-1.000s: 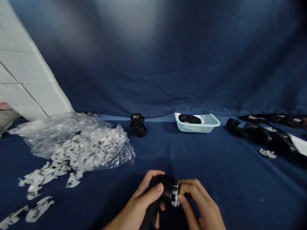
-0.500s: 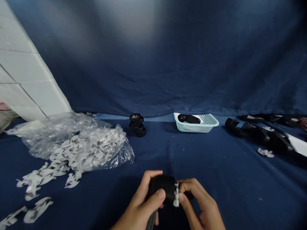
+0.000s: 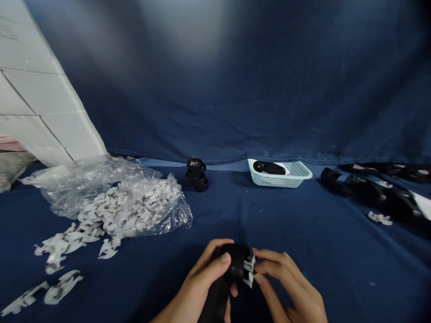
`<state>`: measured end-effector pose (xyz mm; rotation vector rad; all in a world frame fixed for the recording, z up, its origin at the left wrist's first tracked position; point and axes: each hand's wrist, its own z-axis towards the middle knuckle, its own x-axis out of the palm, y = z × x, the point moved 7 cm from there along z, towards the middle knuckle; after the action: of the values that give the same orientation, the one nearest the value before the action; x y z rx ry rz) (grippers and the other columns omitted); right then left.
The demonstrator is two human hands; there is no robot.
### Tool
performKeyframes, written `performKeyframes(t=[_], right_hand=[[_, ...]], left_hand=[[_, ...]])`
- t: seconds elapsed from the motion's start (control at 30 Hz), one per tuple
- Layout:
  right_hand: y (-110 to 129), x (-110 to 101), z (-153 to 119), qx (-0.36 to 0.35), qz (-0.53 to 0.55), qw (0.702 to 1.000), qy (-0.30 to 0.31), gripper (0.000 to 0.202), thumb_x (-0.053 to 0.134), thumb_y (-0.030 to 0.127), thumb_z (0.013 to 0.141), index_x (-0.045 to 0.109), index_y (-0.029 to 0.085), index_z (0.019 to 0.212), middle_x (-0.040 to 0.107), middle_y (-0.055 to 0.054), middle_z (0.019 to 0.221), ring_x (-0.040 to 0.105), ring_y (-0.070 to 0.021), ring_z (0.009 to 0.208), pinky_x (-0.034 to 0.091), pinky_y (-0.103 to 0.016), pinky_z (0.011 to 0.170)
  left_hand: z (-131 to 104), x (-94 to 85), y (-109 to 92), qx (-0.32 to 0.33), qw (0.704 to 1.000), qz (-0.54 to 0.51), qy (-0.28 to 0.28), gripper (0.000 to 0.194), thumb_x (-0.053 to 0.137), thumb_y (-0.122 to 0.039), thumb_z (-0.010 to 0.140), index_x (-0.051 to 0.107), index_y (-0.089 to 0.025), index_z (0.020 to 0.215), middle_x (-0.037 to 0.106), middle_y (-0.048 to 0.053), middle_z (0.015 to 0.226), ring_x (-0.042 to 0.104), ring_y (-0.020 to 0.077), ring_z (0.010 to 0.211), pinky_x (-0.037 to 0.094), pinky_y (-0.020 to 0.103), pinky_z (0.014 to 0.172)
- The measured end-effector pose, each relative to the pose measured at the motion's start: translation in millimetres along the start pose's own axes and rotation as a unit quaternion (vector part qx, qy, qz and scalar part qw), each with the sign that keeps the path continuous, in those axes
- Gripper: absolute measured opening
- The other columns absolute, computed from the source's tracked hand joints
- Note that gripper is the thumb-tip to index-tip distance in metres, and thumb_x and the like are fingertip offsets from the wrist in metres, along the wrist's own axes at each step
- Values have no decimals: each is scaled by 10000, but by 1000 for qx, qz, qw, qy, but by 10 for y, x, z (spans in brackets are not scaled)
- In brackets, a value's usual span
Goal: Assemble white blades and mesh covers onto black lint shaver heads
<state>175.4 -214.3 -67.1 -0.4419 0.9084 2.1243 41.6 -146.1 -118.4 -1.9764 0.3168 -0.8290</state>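
Observation:
My left hand (image 3: 210, 273) is wrapped round a black plastic housing (image 3: 235, 261) with a wide round head and a handle running down toward me. At the head's open right end sits a white plastic clip (image 3: 249, 270), its prongs sticking out of the opening. My right hand (image 3: 286, 280) pinches the outer edge of this clip between thumb and fingertips. How far the clip reaches inside the housing is hidden.
On the left, a clear plastic bag (image 3: 178, 211) spills many white clips (image 3: 111, 206). Stacked black rings (image 3: 197, 174) and a light-blue basket (image 3: 281, 180) with a black part stand at the back. Black housings (image 3: 367, 190) and a loose white clip (image 3: 380, 218) lie right.
The housing has tilted, so its open end and more of the white clip face me. My right fingers have shifted slightly along the clip's outer edge. The view has moved a little left.

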Motion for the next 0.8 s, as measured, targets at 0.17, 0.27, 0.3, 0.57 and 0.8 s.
performKeyframes(t=[0.17, 0.27, 0.3, 0.57, 0.8], right_hand=[[48, -24, -1, -53, -9, 998, -23, 249, 590, 18, 840, 641, 203, 1000, 725, -104, 1085, 732, -224, 927, 598, -322, 805], [54, -30, -1, -46, 8, 999, -26, 266, 574, -3, 833, 655, 200, 985, 691, -112, 1160, 725, -212, 951, 606, -283, 807], [44, -34, -2, -33, 13, 999, -30, 270, 564, -1, 837, 660, 205, 982, 678, -109, 1185, 726, -203, 947, 609, -271, 808], [96, -76, 17, -37, 35, 998, -34, 289, 596, 1, 800, 677, 200, 995, 707, -96, 1113, 730, -204, 959, 630, -234, 788], [116, -96, 83, -54, 51, 997, -33, 269, 647, 12, 778, 672, 196, 973, 732, -83, 969, 727, -212, 907, 642, -291, 776]], left_hand=[[19, -11, 20, -4, 999, -34, -5, 527, 493, -560, 883, 433, -213, 1275, 659, 37, 642, 562, 132, 375, 419, 197, 386], [1, -10, -1, 8, 999, -38, -14, 515, 506, -549, 884, 462, -201, 1260, 661, 50, 680, 573, 131, 412, 426, 189, 392], [-5, -2, -9, 11, 999, -40, -13, 511, 508, -546, 885, 467, -198, 1257, 658, 49, 679, 569, 128, 412, 431, 190, 393], [24, 7, 8, 10, 999, -51, 6, 494, 524, -528, 882, 468, -198, 1246, 643, 31, 640, 567, 129, 406, 454, 198, 388], [27, -2, -4, 23, 998, -57, 13, 430, 537, -465, 896, 459, -212, 1235, 653, 22, 646, 564, 120, 399, 448, 197, 386]])
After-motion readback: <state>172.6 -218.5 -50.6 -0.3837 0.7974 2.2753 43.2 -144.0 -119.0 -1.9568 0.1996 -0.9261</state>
